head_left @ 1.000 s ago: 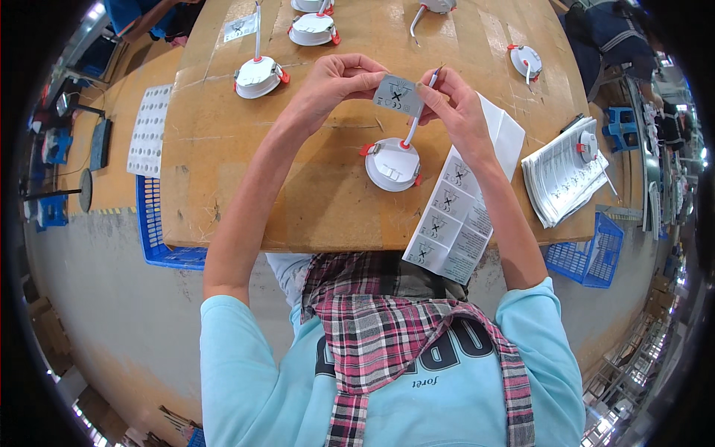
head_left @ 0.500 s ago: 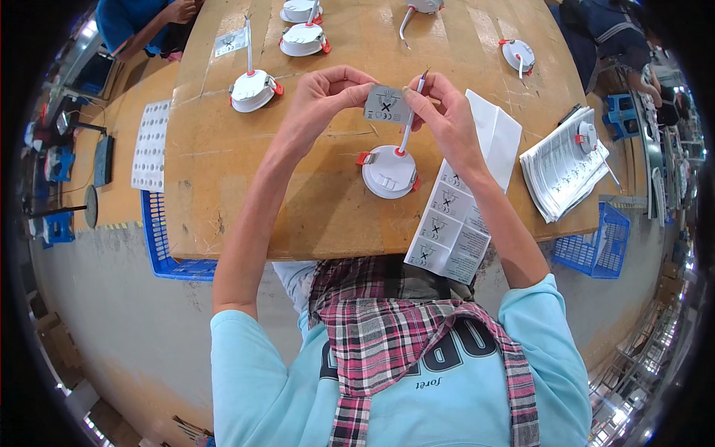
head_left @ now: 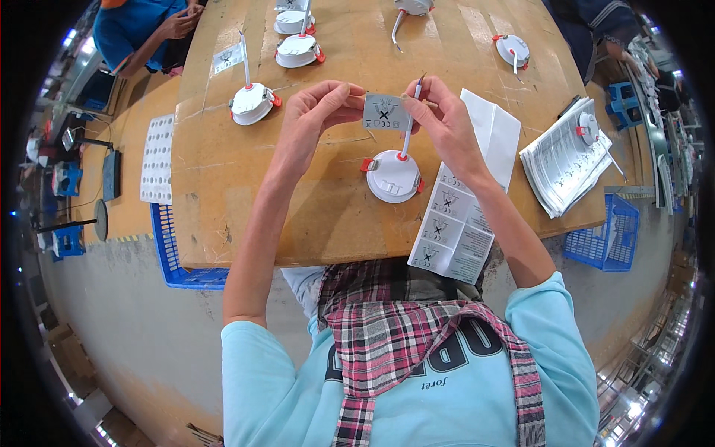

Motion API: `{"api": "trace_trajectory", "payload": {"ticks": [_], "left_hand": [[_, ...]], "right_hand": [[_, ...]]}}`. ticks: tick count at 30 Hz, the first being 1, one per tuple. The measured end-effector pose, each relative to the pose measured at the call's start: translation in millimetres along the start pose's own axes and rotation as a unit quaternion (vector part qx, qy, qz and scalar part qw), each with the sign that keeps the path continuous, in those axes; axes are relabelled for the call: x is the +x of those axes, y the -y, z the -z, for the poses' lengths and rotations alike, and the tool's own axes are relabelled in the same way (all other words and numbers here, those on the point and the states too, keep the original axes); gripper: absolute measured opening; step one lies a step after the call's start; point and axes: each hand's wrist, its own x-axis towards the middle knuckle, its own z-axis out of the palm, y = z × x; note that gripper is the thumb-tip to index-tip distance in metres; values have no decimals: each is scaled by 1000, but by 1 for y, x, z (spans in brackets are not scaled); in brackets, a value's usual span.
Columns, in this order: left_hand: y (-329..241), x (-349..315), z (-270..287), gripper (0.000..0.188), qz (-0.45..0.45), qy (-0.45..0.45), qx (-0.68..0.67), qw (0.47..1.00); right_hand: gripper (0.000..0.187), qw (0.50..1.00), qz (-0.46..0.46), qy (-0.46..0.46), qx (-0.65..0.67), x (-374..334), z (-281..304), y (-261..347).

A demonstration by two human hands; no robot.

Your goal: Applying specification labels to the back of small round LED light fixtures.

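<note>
The person is wearing a light-blue T-shirt (head_left: 454, 410). Its short left sleeve (head_left: 257, 365) is showing at seven o'clock, its short right sleeve (head_left: 547, 313) at four. Bold black lettering (head_left: 451, 356) is crossing the chest at five o'clock. A pink, black and white plaid apron (head_left: 380, 328) is covering the front at six, two matching straps (head_left: 527, 387) extending from it.
</note>
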Motion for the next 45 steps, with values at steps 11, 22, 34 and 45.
{"api": "trace_trajectory", "payload": {"ticks": [11,22,34,45], "left_hand": [[1,0,6,25,45,53,14,997],[-10,2,8,28,54,74,83,992],[-13,-11,-8,23,28,12,67,997],[-26,-26,-42,19,-29,30,184,982]], "right_hand": [[17,999,-8,34,4,2,2,1],[17,999,-13,49,2,3,2,3],[27,924,226,-174,-257,-6,7,14],[31,948,62,-47,-309,-28,-17,48]]}}
